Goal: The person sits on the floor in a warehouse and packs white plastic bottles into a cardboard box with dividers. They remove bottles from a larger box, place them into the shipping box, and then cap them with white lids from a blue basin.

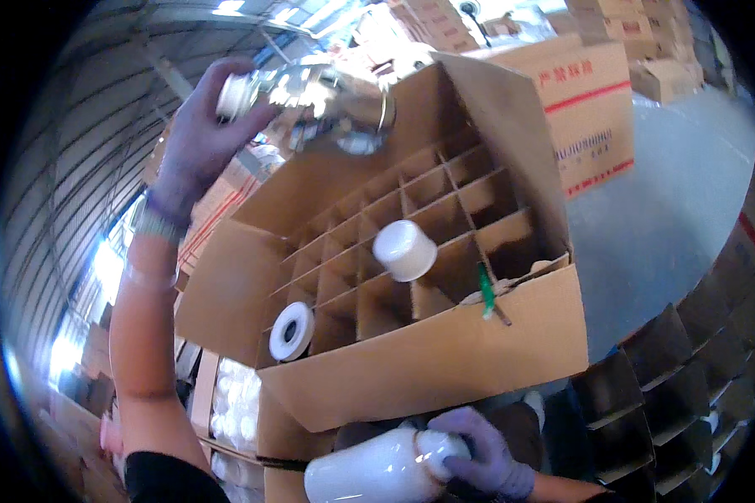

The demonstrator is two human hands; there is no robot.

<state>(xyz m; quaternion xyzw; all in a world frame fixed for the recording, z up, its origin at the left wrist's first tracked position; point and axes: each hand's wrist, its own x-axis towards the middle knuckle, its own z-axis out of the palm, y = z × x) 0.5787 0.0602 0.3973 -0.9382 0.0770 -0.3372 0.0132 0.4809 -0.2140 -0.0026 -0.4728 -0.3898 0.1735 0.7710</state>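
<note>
An open cardboard carton with a grid of cardboard dividers stands tilted in front of me. My left hand, in a pale purple glove, is raised over its far left flap, closed around the white neck end of a shiny, see-through bottle, which is blurred. Low in the view my right hand, gloved too, grips a white bottle by its cap end, the bottle lying sideways before the carton. Among the dividers sit a white cap-like top and a white ring-shaped top; what lies beneath them is hidden.
A green strip hangs at the carton's near right edge. Beyond it stands another printed carton. Divider grids spread at the lower right. White rounded items are packed at the lower left. Grey floor shows at the right.
</note>
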